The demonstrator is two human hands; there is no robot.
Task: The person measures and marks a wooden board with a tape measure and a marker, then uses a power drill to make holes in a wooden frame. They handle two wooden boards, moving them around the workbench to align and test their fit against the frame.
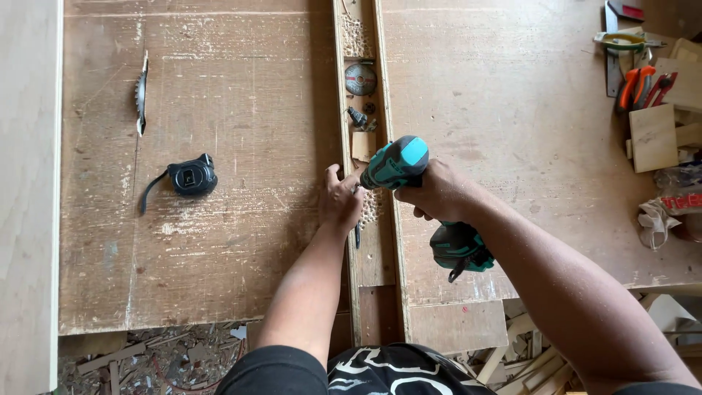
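The right hand is wrapped tight around the handle of a teal and black drill. Its fingers are closed on the drill. The drill's fat battery end sticks out below the wrist. The nose of the drill points left, toward the left hand, and almost touches it.

The left hand lies flat on the wooden desk, at the edge of a long narrow groove that runs up the middle. Its fingers are a little spread and hold nothing that I can see. The drill tip sits right over this groove, just beside those fingers. A thin dark stick, maybe a pencil, pokes out below the left hand.

Up the groove lie a small wood block, a dark little part and a round grey disc.

To the left there is lots of bare desk. A black tape measure lies there, well apart from the hands. A saw blade pokes up from a slot farther away. On the far right are orange-handled pliers and wood scraps. The desk's front edge is near the person's body, with wood bits on the floor below.
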